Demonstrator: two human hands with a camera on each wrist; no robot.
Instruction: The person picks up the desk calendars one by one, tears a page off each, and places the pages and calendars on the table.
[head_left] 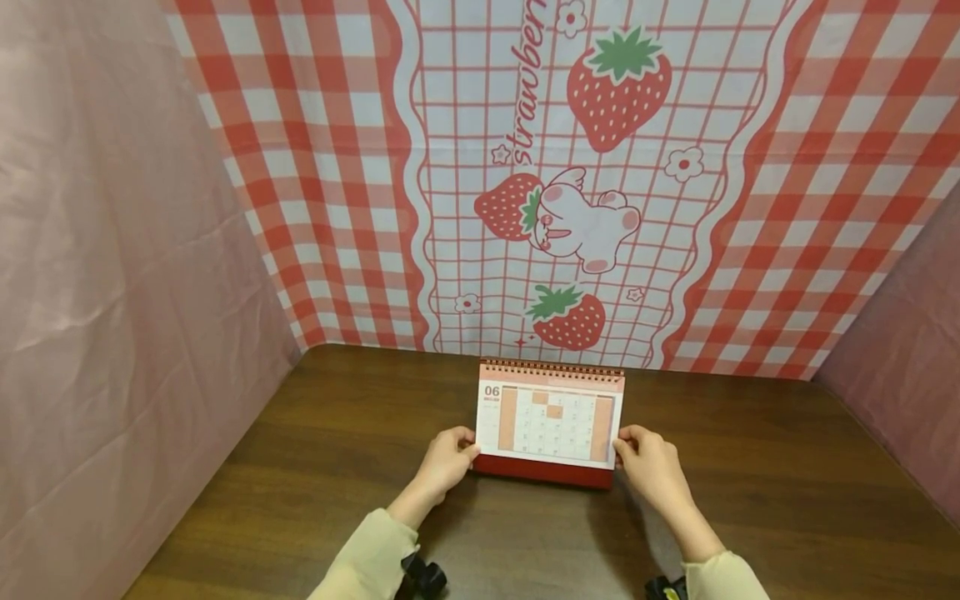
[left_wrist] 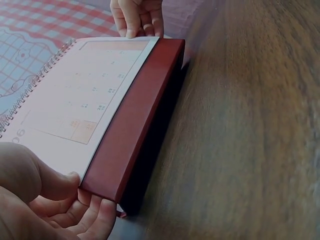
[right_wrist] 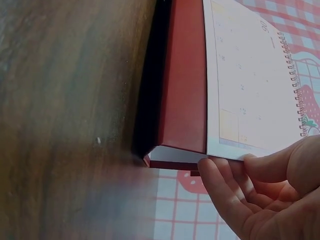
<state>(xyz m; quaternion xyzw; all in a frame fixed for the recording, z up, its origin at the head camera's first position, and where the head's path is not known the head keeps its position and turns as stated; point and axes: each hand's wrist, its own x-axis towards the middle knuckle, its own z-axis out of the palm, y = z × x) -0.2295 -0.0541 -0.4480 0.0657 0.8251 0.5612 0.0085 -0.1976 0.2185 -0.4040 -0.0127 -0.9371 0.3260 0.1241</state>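
Note:
A spiral-bound desk calendar [head_left: 551, 421] with a red base stands at the back of the wooden table, its page marked 06 facing me. My left hand [head_left: 447, 460] pinches its left edge near the bottom corner; in the left wrist view the thumb [left_wrist: 62, 184] lies on the page and the fingers curl under the red base [left_wrist: 132, 115]. On the other side, my right hand [head_left: 652, 464] grips the right edge, thumb at the page edge and fingers behind, as the right wrist view shows. Wire rings [right_wrist: 295, 85] run along the calendar's top.
Behind the calendar hangs a red-and-white checked cloth [head_left: 360, 192] with strawberry prints, close to the table's back edge. Pink fabric [head_left: 135, 292] closes off the left side, and more pink cloth [head_left: 900, 350] the right. Brown wooden tabletop [head_left: 315, 500] spreads around the calendar.

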